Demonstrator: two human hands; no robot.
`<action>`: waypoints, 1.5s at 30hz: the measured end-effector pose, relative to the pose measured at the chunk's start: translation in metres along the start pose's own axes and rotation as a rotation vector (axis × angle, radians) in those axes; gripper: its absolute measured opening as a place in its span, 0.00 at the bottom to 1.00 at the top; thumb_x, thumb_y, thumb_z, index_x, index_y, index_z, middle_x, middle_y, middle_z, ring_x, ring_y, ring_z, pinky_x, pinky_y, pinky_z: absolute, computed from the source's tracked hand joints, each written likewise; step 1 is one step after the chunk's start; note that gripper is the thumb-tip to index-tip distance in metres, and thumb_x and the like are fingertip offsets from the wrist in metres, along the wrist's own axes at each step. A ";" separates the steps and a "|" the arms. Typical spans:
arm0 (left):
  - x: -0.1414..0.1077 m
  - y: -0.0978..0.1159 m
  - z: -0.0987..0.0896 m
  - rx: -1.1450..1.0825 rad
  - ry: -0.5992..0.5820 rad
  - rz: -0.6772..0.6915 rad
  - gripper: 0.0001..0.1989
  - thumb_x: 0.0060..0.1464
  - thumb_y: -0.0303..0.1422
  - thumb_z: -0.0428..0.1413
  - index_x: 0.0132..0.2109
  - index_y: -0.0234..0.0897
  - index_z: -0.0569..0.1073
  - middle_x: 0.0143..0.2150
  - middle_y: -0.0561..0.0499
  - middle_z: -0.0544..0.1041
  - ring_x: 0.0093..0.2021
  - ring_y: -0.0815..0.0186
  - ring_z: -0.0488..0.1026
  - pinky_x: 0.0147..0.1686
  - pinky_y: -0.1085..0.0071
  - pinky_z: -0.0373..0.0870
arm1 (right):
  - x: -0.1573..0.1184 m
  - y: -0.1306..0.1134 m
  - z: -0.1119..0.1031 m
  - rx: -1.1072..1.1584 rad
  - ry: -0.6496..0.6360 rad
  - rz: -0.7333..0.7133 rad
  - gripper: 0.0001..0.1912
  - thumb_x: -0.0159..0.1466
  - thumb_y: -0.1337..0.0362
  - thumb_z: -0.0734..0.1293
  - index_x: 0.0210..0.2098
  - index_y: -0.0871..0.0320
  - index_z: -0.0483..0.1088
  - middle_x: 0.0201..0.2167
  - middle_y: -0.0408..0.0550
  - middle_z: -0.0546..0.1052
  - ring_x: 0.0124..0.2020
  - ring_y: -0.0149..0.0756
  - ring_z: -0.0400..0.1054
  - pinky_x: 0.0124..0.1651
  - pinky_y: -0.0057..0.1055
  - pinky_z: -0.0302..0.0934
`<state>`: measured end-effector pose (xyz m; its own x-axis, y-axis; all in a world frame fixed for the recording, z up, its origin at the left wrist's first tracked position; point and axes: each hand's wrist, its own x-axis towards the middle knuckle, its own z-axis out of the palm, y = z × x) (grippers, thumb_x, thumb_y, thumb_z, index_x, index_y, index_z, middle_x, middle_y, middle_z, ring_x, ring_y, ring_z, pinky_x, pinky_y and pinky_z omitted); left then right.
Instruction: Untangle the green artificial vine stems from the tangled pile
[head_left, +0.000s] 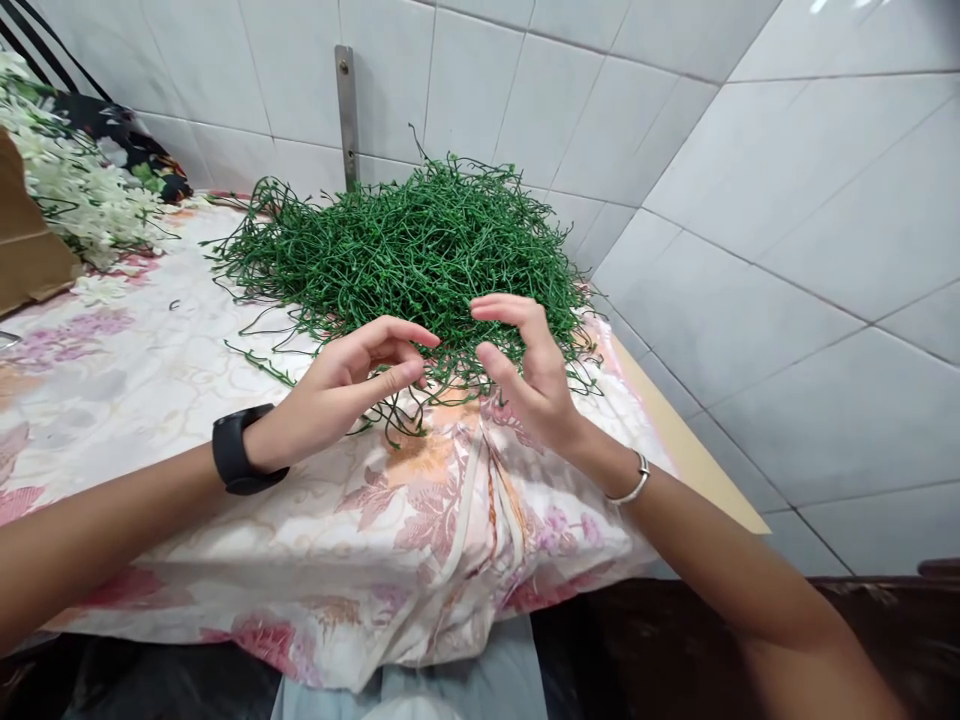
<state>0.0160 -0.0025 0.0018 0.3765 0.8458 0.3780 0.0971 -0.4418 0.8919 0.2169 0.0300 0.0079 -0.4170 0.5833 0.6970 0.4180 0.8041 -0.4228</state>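
The left hand (360, 375) and right hand (529, 375), loosely curled, look empty before green artificial stems (420, 240) (seemingly all unsorted) heaped along the table's (180, 375) back edge.

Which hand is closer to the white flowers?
Left. The left hand is to the right of the white flowers, nearer the table's front edge; the right hand is farther right.

Pale tiled walls (810, 240), metal strip (346, 110), floral-covered table (176, 400)
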 end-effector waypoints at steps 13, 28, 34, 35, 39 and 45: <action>0.001 -0.005 0.002 0.047 -0.082 0.057 0.17 0.48 0.31 0.57 0.46 0.35 0.64 0.41 0.48 0.69 0.41 0.68 0.67 0.40 0.71 0.68 | -0.010 -0.013 0.007 -0.050 -0.161 -0.201 0.15 0.54 0.62 0.66 0.39 0.60 0.62 0.35 0.49 0.72 0.38 0.35 0.64 0.41 0.35 0.57; 0.002 -0.007 0.000 0.159 -0.065 0.093 0.17 0.49 0.33 0.55 0.47 0.34 0.64 0.43 0.46 0.71 0.43 0.67 0.68 0.43 0.70 0.67 | -0.008 -0.002 0.009 -0.136 -0.193 -0.234 0.06 0.60 0.65 0.61 0.36 0.59 0.66 0.31 0.48 0.73 0.34 0.33 0.62 0.38 0.33 0.55; 0.001 -0.004 -0.002 0.519 -0.077 0.159 0.10 0.53 0.35 0.51 0.41 0.35 0.70 0.39 0.50 0.74 0.39 0.68 0.70 0.40 0.72 0.66 | -0.010 0.003 0.013 -0.209 -0.298 -0.240 0.08 0.63 0.68 0.55 0.33 0.61 0.65 0.27 0.48 0.70 0.31 0.32 0.59 0.35 0.32 0.55; 0.000 -0.004 -0.001 0.563 -0.063 0.185 0.10 0.53 0.34 0.51 0.41 0.36 0.69 0.40 0.50 0.74 0.40 0.68 0.70 0.40 0.72 0.65 | -0.010 0.003 0.013 -0.209 -0.304 -0.234 0.08 0.63 0.68 0.55 0.33 0.61 0.64 0.27 0.48 0.70 0.31 0.32 0.59 0.35 0.32 0.55; -0.003 -0.006 0.004 0.693 0.058 0.266 0.11 0.53 0.31 0.52 0.44 0.35 0.65 0.39 0.50 0.73 0.38 0.70 0.70 0.38 0.75 0.65 | -0.009 0.002 0.010 -0.121 -0.251 -0.191 0.07 0.63 0.70 0.56 0.35 0.60 0.64 0.27 0.46 0.70 0.31 0.30 0.60 0.36 0.30 0.55; -0.003 -0.008 0.005 0.766 0.060 0.319 0.07 0.54 0.32 0.51 0.39 0.34 0.67 0.35 0.51 0.73 0.34 0.71 0.70 0.35 0.75 0.65 | -0.010 0.000 0.010 -0.050 -0.227 -0.095 0.08 0.63 0.69 0.55 0.33 0.59 0.64 0.26 0.45 0.69 0.30 0.30 0.60 0.36 0.30 0.54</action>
<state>0.0183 -0.0035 -0.0074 0.4446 0.6506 0.6157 0.6023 -0.7259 0.3321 0.2128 0.0252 -0.0043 -0.6245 0.5209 0.5820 0.4051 0.8531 -0.3289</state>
